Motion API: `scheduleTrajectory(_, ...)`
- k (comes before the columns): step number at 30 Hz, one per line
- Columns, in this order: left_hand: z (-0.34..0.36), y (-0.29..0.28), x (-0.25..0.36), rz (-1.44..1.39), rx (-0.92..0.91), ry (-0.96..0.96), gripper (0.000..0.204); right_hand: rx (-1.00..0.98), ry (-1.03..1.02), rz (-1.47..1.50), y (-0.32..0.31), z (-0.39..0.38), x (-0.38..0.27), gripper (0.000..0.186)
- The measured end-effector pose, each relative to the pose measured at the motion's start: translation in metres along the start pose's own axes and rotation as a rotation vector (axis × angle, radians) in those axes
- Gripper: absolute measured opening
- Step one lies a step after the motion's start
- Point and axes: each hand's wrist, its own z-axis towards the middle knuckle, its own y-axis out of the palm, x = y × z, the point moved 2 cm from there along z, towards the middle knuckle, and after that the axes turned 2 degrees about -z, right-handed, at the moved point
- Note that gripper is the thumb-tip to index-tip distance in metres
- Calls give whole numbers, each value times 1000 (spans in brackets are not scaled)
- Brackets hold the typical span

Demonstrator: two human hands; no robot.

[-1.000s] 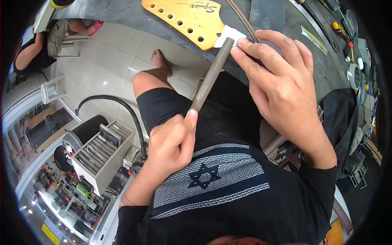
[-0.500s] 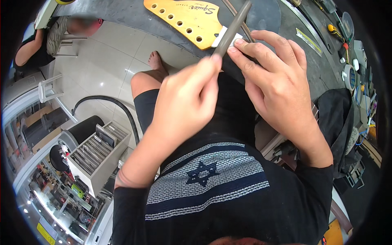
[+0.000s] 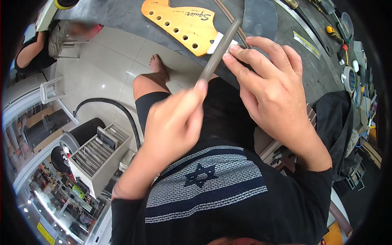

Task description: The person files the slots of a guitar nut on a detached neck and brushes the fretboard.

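Observation:
My left hand [image 3: 173, 120], closed around the near end of a grey tapered file [image 3: 222, 51], holds it aslant across a guitar neck. The file crosses a white strip [image 3: 216, 41] at the base of the yellow wooden headstock [image 3: 183, 24], which has a row of round holes. My right hand [image 3: 271, 79] is bent over the neck just right of the file. Its fingertips press together at the end of the white strip, close beside the file. The hand covers much of the neck, and its thumb is mostly hidden.
The dark workbench [image 3: 261, 20] carries a long metal ruler [image 3: 300, 18], a yellow-edged scale [image 3: 306, 45], a yellow-handled screwdriver [image 3: 335, 32] and a round gauge [image 3: 349, 77]. Black cloth [image 3: 332, 118] hangs at right. At left are a rack of files [image 3: 98, 151], a hose [image 3: 110, 100] and a seated person [image 3: 30, 51].
My left hand has moved down and left, drawing the file back toward me across the white strip. My right hand keeps its place by the neck. The whole view has shifted slightly.

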Motion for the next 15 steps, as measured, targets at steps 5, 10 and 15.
scheduleTrajectory(5, -23, -16, 8, 1, -52, -107, 49, -13, -18, 25, 0, 6, -3, 53)
scheduleTrajectory(10, 22, 11, -4, 31, 50, 25, 44, -12, 14, 11, -2, 1, 0, 50)
scheduleTrajectory(15, -44, -23, 10, 28, -91, -128, 49, -15, -4, 17, -1, 7, -4, 50)
